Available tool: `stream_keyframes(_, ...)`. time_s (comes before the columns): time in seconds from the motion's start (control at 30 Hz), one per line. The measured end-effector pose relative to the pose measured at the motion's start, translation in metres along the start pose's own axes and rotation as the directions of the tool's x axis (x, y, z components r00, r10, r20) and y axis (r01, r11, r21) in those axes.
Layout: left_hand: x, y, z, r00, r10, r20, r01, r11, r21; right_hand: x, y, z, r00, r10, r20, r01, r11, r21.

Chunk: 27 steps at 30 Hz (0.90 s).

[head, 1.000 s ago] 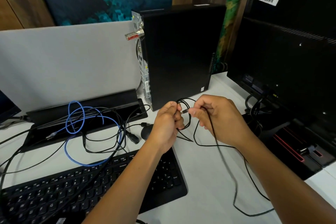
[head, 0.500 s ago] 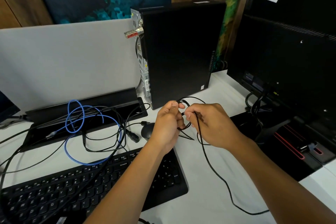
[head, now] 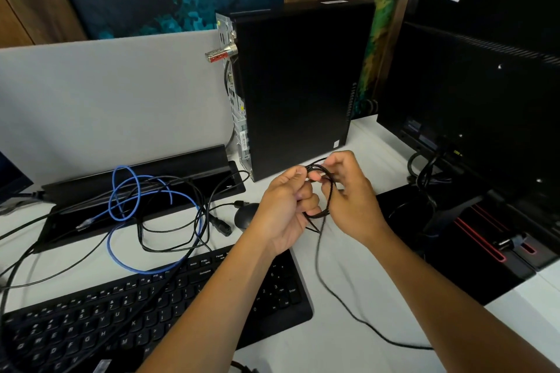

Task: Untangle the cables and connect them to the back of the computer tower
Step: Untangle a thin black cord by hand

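Your left hand (head: pixel 285 206) and right hand (head: pixel 348 194) each pinch the coiled black cable (head: pixel 321 209), six o'clock of the tower (head: pixel 300 85).

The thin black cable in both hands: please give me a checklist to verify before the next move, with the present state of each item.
1. Both hands hold the thin black cable: ok, left hand and right hand pinch its coils.
2. Coils undone: not ok, several loops are bunched between the hands.
3. Plug end located: cannot tell, fingers hide it.
4. Loose run free: ok, it trails over bare desk toward the right, under the right arm.
5. Back of the computer tower reachable: ok, its port panel faces left, uncovered.
6. Blue cable separated: not ok, it lies tangled with other black cables.
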<state>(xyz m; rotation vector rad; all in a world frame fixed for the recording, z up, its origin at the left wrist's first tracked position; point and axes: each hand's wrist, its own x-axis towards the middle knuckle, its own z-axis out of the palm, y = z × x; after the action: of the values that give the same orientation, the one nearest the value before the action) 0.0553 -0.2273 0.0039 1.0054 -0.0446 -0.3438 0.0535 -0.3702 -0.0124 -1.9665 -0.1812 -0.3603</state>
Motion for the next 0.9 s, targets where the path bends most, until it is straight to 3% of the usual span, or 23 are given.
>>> stream_keyframes(0.13, 0.001, 0.003, 0.002, 0.998, 0.009, -0.069, -0.011, 1.000, -0.029, 0.002, -0.001, -0.005, 0.966, 0.133, 0.220, -0.169, 0.973, 0.157)
stream_keyframes(0.27, 0.003, 0.002, -0.003, 0.992, 0.050, -0.114, -0.046, 0.998, 0.034, -0.004, 0.013, -0.013, 0.948, 0.158, 0.276, -0.190, 0.977, 0.092)
stream_keyframes(0.43, 0.003, 0.001, 0.000, 0.994, 0.040, -0.097, -0.039, 0.999, 0.008, -0.010, 0.013, -0.016, 0.886, 0.263, 0.382, -0.363, 0.906, 0.219)
stream_keyframes(0.57, 0.004, 0.001, 0.000, 0.991, 0.072, -0.114, -0.075, 0.997, -0.024, -0.013, 0.012, -0.021, 0.872, 0.265, 0.411, -0.375, 0.902, 0.213)
stream_keyframes(0.63, 0.003, 0.001, -0.001, 0.987, 0.115, -0.114, -0.108, 0.992, 0.064, -0.015, 0.011, -0.023, 0.849, 0.283, 0.446, -0.401, 0.895, 0.196)
stream_keyframes(0.7, 0.002, -0.002, -0.001, 0.975, 0.193, -0.106, -0.161, 0.953, 0.258, -0.017, 0.005, -0.024, 0.841, 0.361, 0.403, -0.453, 0.877, 0.160)
stream_keyframes(0.77, 0.001, -0.006, 0.000, 0.958, 0.276, -0.079, -0.217, 0.876, 0.431, -0.018, -0.009, -0.027, 0.893, 0.396, 0.212, -0.400, 0.916, -0.025)
stream_keyframes(0.83, 0.003, -0.011, 0.000, 0.947, 0.315, -0.067, -0.244, 0.836, 0.491, -0.028, -0.032, -0.032, 0.976, 0.218, -0.031, -0.218, 0.943, -0.253)
stream_keyframes(0.87, 0.004, -0.013, 0.001, 0.945, 0.317, -0.075, -0.244, 0.843, 0.479, -0.037, -0.051, -0.036, 0.990, 0.074, -0.116, -0.103, 0.957, -0.273)
stream_keyframes(0.9, 0.007, -0.014, 0.001, 0.945, 0.312, -0.094, -0.238, 0.858, 0.455, -0.049, -0.068, -0.039, 0.993, -0.019, -0.114, -0.008, 0.972, -0.235)
